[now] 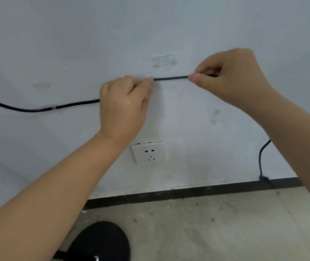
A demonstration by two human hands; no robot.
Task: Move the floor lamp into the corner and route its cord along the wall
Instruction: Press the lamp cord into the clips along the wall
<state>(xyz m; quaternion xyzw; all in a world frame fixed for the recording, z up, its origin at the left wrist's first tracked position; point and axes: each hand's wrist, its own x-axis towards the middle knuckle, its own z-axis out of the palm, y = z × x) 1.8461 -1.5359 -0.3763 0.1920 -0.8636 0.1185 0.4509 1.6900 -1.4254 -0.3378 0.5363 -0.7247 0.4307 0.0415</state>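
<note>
A black lamp cord (171, 78) runs along the white wall, pulled straight between my two hands. My left hand (124, 104) pinches it on the left and my right hand (229, 76) pinches it on the right. Just above this stretch sits a clear adhesive clip (162, 61), apart from the cord. Left of my left hand the cord passes through another clear clip (48, 107) and leaves the frame at the left edge. Past my right forearm the cord hangs down to the baseboard (261, 161). The lamp's round black base (101, 242) stands on the floor at the bottom.
A white wall socket (149, 154) sits below my hands. More clear clips stick to the wall at the left (41, 85) and the right (215, 115). A dark baseboard (169, 194) meets a dusty concrete floor (216, 227).
</note>
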